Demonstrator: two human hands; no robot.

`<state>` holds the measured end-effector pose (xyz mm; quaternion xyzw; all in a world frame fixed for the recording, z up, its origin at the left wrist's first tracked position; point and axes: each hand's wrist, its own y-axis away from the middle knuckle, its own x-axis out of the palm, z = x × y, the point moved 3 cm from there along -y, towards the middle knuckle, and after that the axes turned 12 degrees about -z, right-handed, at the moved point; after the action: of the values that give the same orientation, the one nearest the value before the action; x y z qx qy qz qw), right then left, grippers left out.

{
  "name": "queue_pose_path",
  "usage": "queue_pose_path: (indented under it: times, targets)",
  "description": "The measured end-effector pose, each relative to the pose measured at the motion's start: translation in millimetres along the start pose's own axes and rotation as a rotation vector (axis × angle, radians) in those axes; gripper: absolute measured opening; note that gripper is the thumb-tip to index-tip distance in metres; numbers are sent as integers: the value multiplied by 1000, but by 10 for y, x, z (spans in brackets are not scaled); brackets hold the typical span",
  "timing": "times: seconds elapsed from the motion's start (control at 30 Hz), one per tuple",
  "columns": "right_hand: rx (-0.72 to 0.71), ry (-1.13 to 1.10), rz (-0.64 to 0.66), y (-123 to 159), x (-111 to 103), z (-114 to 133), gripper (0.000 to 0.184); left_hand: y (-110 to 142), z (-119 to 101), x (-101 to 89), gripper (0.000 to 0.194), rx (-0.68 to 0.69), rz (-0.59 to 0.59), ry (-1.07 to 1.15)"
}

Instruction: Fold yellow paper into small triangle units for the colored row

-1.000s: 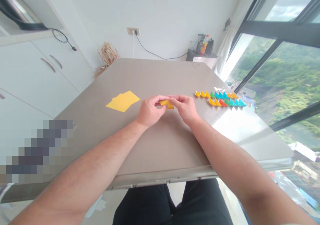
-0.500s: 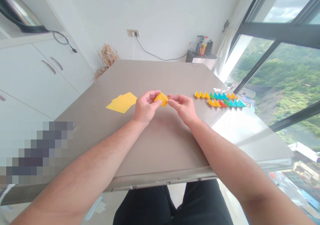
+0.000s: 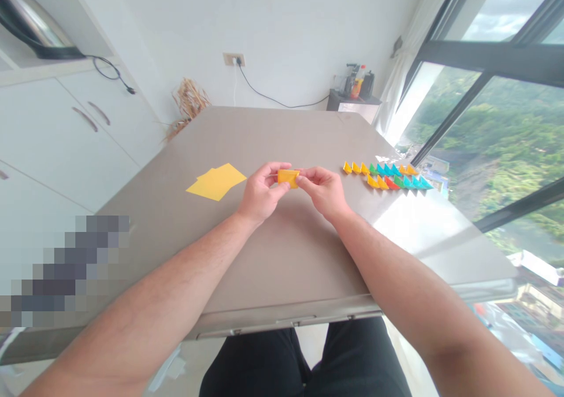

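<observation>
A small folded piece of yellow paper (image 3: 288, 178) is held up over the middle of the table between both hands. My left hand (image 3: 263, 190) pinches its left side, thumb in front and fingers behind. At its right edge, my right hand (image 3: 323, 190) grips it between thumb and fingertips. Flat yellow paper sheets (image 3: 215, 182) lie overlapping on the table to the left of my left hand. To the right of my right hand stand two rows of small folded paper boats (image 3: 388, 170), in yellow, orange, green, blue and red.
The grey-brown table (image 3: 282, 256) has its front edge just before my lap. A window (image 3: 497, 127) runs along the right side. White cabinets (image 3: 57, 138) stand at left. Behind the table, a small cabinet (image 3: 352, 104) carries bottles, and dried stalks (image 3: 190, 102) lean near the wall.
The folded yellow paper has turned from a tilted, diamond-like view to a level, rectangular one. My left hand has shifted slightly right with it; the right hand has barely moved.
</observation>
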<state>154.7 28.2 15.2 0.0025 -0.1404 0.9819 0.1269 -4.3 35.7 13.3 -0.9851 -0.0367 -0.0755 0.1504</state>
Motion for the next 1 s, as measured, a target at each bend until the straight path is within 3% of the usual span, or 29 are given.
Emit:
queue_pose_path:
  times: [0.17,0.57,0.83,1.0]
  targets:
    - [-4,3,16,1,6,1,18,37,-4,1,24,18,-34,-118]
    - [-3,-42,55,-3,17,-32,21,45,-32,-29,26,43,-91,-224]
    - [-9,-59,66,1,28,-32,19,51,-38,-2,19,184,-81,-280]
    - [-1,-31,71,17,27,-3,20,49,-28,-12,16,192,-97,-299]
